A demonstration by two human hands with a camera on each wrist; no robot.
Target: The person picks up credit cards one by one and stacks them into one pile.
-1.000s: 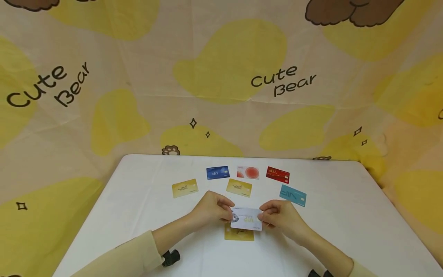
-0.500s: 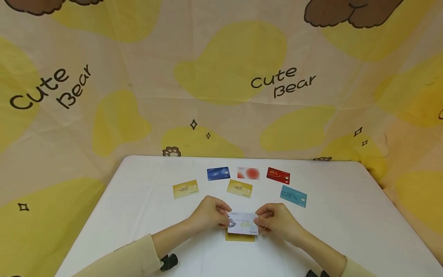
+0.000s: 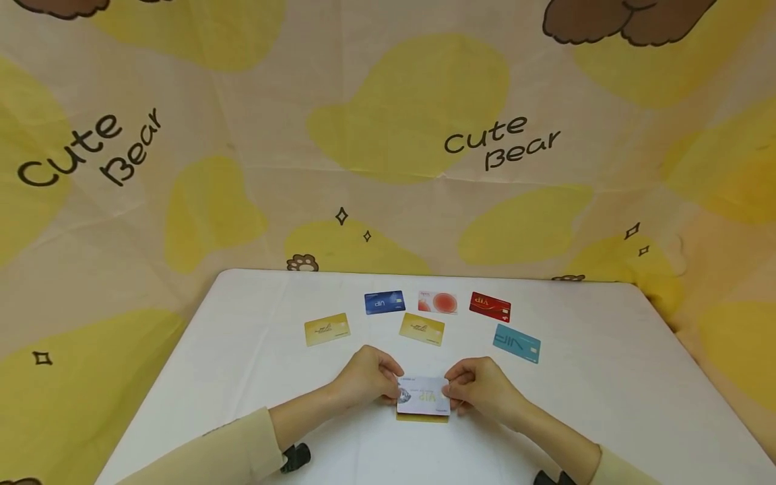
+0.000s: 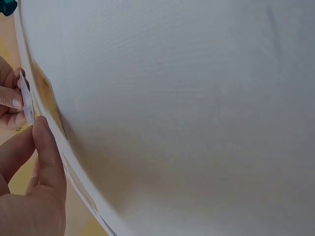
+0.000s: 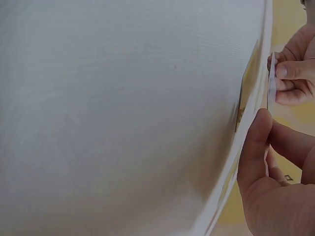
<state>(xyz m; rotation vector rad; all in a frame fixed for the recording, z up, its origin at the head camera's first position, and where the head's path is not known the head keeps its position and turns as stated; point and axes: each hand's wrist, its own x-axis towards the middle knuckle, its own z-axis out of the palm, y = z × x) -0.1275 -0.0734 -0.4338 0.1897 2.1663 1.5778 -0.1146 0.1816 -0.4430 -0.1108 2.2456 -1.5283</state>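
Observation:
Between both hands is a white VIP card (image 3: 424,397) with grey and gold print, seen upside down in the head view. My left hand (image 3: 366,374) pinches its left edge between thumb and fingers, and my right hand (image 3: 483,389) pinches the right edge. Beneath it lies a gold card (image 3: 422,418), mostly covered, with only its near strip showing. From the side, in the left wrist view, the white card (image 4: 27,101) is held apart from the gold card (image 4: 47,96). The right wrist view shows a gap there too.
Beyond the hands, a blue card (image 3: 384,302), a white card with a red circle (image 3: 438,302) and a red card (image 3: 490,306) form the back row. Two gold cards, left (image 3: 327,329) and middle (image 3: 422,329), and a teal card (image 3: 516,343) lie nearer on the white table (image 3: 242,350).
Both hands have brought the white card toward the near side and slightly left, so it covers more of the gold card below. The other cards stay put.

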